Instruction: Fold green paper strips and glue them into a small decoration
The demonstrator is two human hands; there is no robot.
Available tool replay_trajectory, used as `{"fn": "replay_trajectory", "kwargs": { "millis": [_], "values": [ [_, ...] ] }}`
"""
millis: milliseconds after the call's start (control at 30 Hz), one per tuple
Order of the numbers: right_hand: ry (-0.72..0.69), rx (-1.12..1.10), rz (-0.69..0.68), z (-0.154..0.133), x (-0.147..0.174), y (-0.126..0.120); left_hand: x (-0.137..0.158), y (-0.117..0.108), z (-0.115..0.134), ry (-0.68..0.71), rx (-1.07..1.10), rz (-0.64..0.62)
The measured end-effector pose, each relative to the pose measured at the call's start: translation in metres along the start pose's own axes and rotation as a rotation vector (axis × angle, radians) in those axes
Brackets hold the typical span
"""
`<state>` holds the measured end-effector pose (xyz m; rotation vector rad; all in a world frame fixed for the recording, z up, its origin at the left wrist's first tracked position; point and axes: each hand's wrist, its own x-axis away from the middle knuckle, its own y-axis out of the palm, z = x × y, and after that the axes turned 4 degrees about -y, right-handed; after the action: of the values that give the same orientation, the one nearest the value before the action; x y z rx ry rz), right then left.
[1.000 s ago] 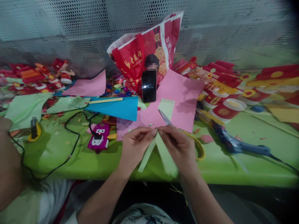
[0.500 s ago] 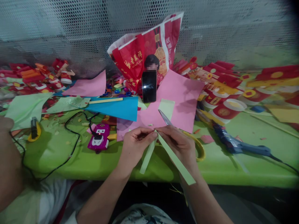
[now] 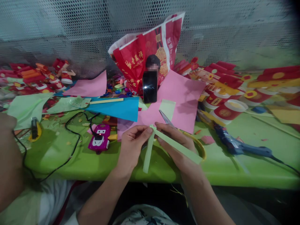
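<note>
Two narrow pale green paper strips (image 3: 178, 146) meet at their upper ends, where a small folded piece stands out. My left hand (image 3: 132, 142) pinches this joint between thumb and fingertips. One strip hangs toward me; the other slants down right across my right hand (image 3: 179, 139). The fingers of my right hand are bent around that strip close to the joint. Beneath my right hand lie scissors with a yellow handle (image 3: 202, 148); their blade (image 3: 165, 118) points up left, and the middle is hidden by the hand.
A pink sheet (image 3: 181, 93) lies behind my hands, with a dark phone (image 3: 150, 87) upright before a red bag (image 3: 131, 59). A purple power socket (image 3: 99, 137) is at left, a blue glue gun (image 3: 236, 145) at right. Another person's arm (image 3: 10, 162) is at far left.
My right fingertips have moved slightly away from my left ones, showing the folded joint. The right-hand strip's free end has swung up and right; the other strip hangs more upright.
</note>
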<state>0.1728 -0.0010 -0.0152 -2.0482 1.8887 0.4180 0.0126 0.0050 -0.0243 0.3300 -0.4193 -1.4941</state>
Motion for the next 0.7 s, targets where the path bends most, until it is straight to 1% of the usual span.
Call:
{"fn": "replay_trajectory", "kwargs": {
  "millis": [67,133,233,300,500,700],
  "values": [
    [0.041,-0.025,-0.043,-0.0055,0.0007,-0.0002,-0.0002,-0.0005,-0.0005,0.010,0.009,0.010],
    [0.024,-0.001,-0.052,-0.0082,0.0000,0.0001,0.0002,-0.0003,-0.0002,0.020,0.005,-0.004],
    [-0.035,0.078,0.001,-0.0066,-0.0027,0.0019,0.0016,0.0014,0.0010,0.039,-0.024,-0.033],
    [-0.042,0.110,0.039,-0.0047,-0.0041,0.0030,0.0024,0.0028,0.0015,0.057,-0.052,-0.044],
    [0.061,0.166,0.111,-0.0091,-0.0044,0.0006,0.0027,0.0035,-0.0005,0.056,-0.094,-0.052],
    [0.081,0.167,0.098,-0.0122,-0.0061,-0.0025,0.0060,0.0048,0.0026,0.059,-0.131,-0.095]
  ]
}}
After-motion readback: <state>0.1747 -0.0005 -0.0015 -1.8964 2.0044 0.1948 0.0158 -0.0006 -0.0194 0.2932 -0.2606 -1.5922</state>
